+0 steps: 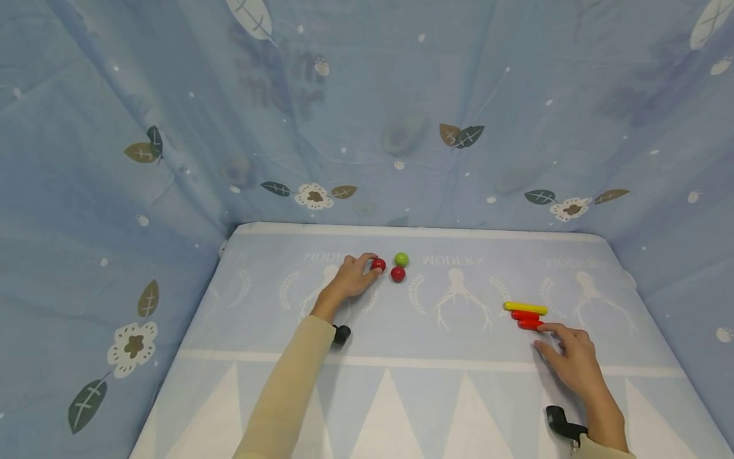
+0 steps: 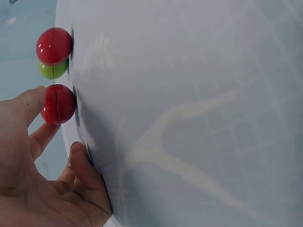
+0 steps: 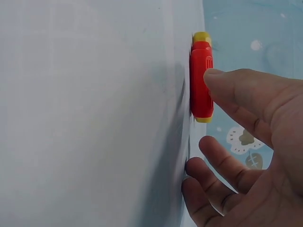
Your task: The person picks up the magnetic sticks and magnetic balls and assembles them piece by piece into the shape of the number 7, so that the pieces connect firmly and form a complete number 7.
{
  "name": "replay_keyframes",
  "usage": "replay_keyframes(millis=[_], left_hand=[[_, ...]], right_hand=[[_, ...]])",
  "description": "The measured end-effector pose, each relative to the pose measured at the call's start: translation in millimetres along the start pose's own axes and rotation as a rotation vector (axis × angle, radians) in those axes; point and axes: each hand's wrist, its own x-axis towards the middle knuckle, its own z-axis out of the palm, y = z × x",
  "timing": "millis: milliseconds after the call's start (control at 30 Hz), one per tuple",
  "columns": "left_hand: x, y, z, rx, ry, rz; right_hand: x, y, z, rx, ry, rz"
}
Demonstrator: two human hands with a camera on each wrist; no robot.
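My left hand point(image 1: 371, 266) reaches to the far middle of the mat and pinches a red ball point(image 1: 378, 264) between thumb and forefinger. In the left wrist view the two fingertips point(image 2: 35, 97) sit either side of that ball point(image 2: 57, 104). Just to its right lie a green ball point(image 1: 401, 259) and a second red ball point(image 1: 398, 274). My right hand point(image 1: 552, 338) rests on the mat at the right with fingers spread. One fingertip point(image 3: 215, 78) touches the nearest red stick point(image 3: 201, 80). That stick point(image 1: 530, 324) lies beside another red stick point(image 1: 524, 315) and a yellow stick point(image 1: 524, 308).
The pale blue printed mat point(image 1: 436, 376) is walled on three sides by blue leaf-patterned fabric point(image 1: 367, 115). Black wrist-camera mounts show by my left forearm point(image 1: 341, 333) and at my right wrist point(image 1: 559, 421).
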Motion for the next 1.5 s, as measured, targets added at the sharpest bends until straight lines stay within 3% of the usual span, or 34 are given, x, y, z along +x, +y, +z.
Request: replay_keyframes(millis=[233,767,1167,1500], left_hand=[[1.9,2.6,-0.1,0.030,0.011,-0.004],[1.1,2.3,0.6,0.027,-0.003,-0.022],[0.0,2.7,0.0,0.015,0.007,-0.029],[-3.1,3.1,0.3,0.010,0.036,-0.038]], right_hand=[[1.3,0.3,-0.7,0.016,0.015,-0.028],[11.1,0.3,0.3,-0.049,-0.058,0.055],[14.8,0.1,3.1,-0.066,-0.066,0.116],[13.5,-3.4,-0.1,-0.062,-0.071,0.117]])
